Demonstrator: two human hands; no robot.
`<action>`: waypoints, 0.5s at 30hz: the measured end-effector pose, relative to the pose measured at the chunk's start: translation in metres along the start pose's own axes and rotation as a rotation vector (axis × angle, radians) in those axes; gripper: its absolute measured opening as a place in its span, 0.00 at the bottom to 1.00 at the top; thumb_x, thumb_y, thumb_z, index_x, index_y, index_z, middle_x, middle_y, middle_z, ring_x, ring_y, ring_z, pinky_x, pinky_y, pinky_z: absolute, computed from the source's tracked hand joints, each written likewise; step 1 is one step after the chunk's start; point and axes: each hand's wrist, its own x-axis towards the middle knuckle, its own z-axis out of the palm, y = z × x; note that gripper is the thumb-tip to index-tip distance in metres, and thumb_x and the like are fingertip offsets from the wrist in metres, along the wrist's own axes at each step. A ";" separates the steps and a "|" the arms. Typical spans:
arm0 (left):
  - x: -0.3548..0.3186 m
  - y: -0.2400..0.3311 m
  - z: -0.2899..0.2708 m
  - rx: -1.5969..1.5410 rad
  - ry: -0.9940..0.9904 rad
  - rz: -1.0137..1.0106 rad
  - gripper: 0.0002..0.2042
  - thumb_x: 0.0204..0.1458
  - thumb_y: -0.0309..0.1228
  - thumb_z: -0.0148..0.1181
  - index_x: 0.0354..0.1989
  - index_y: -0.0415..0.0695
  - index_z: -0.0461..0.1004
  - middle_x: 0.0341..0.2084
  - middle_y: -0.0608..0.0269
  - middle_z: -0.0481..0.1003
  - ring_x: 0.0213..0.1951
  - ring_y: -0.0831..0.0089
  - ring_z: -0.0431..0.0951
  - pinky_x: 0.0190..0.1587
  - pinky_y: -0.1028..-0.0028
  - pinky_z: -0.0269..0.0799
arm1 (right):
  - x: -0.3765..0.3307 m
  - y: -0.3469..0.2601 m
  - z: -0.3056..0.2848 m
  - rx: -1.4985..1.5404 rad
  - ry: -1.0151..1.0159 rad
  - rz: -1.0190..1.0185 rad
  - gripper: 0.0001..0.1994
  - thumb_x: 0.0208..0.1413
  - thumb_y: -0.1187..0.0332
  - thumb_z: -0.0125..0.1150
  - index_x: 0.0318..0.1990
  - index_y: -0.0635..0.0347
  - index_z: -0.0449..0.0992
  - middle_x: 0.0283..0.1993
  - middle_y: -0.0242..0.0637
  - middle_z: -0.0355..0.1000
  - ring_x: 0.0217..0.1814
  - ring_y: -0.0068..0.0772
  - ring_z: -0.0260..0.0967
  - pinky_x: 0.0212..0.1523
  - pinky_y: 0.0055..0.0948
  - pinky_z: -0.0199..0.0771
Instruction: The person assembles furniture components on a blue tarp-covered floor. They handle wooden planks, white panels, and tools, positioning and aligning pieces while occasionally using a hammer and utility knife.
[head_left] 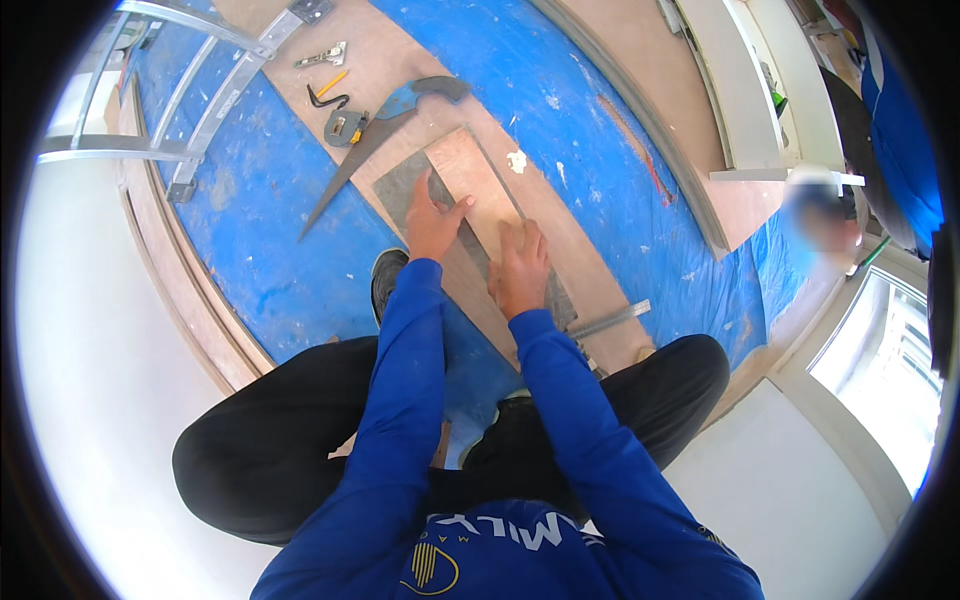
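Observation:
A light wooden board (pixel 467 172) lies on top of a wider grey board (pixel 398 190), and both rest slantwise on a long plywood plank (pixel 390 45). My left hand (pixel 433 225) presses down with its forefinger stretched over the grey board and its thumb out on the wooden board's left side. At the near part of the wooden board, my right hand (pixel 520 272) has its fingers bent over the right edge and its thumb at the left, gripping it. The board's near end is hidden beneath that hand.
Beyond my hands lie a handsaw (pixel 385 125), a tape measure (pixel 345 127), a black bent tool (pixel 327 101), a yellow pencil (pixel 333 83) and a metal hinge (pixel 322 56). A metal ruler (pixel 610 319) sits near my right knee. A ladder (pixel 215 85) stands left; another person (pixel 825 215) is at right.

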 end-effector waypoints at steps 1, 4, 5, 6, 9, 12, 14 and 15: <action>0.005 -0.002 0.001 0.062 -0.010 0.076 0.48 0.44 0.34 0.79 0.74 0.44 0.56 0.33 0.54 0.80 0.26 0.65 0.77 0.35 0.64 0.76 | 0.001 -0.002 0.000 0.007 -0.007 0.011 0.38 0.40 0.74 0.73 0.65 0.53 0.68 0.65 0.51 0.58 0.68 0.59 0.58 0.65 0.53 0.64; 0.014 0.008 -0.009 0.035 -0.139 -0.090 0.53 0.40 0.33 0.81 0.76 0.48 0.53 0.41 0.51 0.79 0.37 0.60 0.79 0.44 0.61 0.76 | 0.002 -0.001 -0.001 0.017 -0.014 0.042 0.39 0.41 0.74 0.74 0.66 0.54 0.66 0.65 0.51 0.58 0.68 0.58 0.58 0.65 0.53 0.62; 0.020 0.009 -0.009 0.046 -0.161 -0.059 0.56 0.38 0.34 0.82 0.77 0.51 0.52 0.44 0.50 0.78 0.41 0.59 0.80 0.46 0.60 0.77 | 0.002 0.002 0.001 0.018 -0.012 0.049 0.40 0.41 0.73 0.74 0.66 0.54 0.66 0.65 0.50 0.58 0.68 0.58 0.58 0.65 0.52 0.62; 0.028 0.008 -0.013 0.099 -0.128 0.094 0.58 0.36 0.36 0.84 0.78 0.54 0.50 0.47 0.50 0.77 0.45 0.59 0.79 0.48 0.60 0.77 | 0.003 -0.001 0.000 0.030 -0.015 0.047 0.40 0.41 0.73 0.75 0.67 0.55 0.65 0.65 0.50 0.58 0.68 0.57 0.58 0.65 0.52 0.62; 0.048 0.036 -0.016 0.521 -0.133 0.193 0.61 0.29 0.40 0.86 0.77 0.55 0.53 0.60 0.50 0.69 0.61 0.52 0.69 0.59 0.53 0.70 | 0.003 0.001 -0.004 0.040 0.001 0.185 0.42 0.41 0.65 0.79 0.67 0.58 0.64 0.65 0.49 0.59 0.68 0.56 0.58 0.64 0.50 0.62; 0.060 0.055 -0.019 0.827 -0.220 0.174 0.61 0.24 0.44 0.87 0.74 0.54 0.57 0.67 0.51 0.62 0.69 0.48 0.61 0.64 0.46 0.65 | -0.002 0.002 -0.010 -0.101 0.039 0.324 0.44 0.39 0.57 0.81 0.65 0.59 0.66 0.64 0.47 0.61 0.67 0.53 0.59 0.61 0.49 0.63; 0.069 0.060 -0.017 0.896 -0.281 0.178 0.59 0.23 0.44 0.87 0.72 0.55 0.60 0.68 0.51 0.61 0.71 0.49 0.58 0.64 0.42 0.63 | -0.003 0.008 -0.009 -0.080 0.009 0.334 0.43 0.38 0.54 0.82 0.63 0.58 0.67 0.62 0.46 0.62 0.65 0.52 0.59 0.60 0.49 0.63; 0.073 0.065 -0.015 0.909 -0.305 0.175 0.59 0.23 0.43 0.87 0.71 0.55 0.61 0.68 0.51 0.61 0.71 0.49 0.58 0.64 0.41 0.63 | -0.001 0.010 -0.009 -0.070 0.000 0.341 0.43 0.37 0.52 0.82 0.61 0.58 0.68 0.62 0.46 0.63 0.65 0.52 0.60 0.59 0.49 0.63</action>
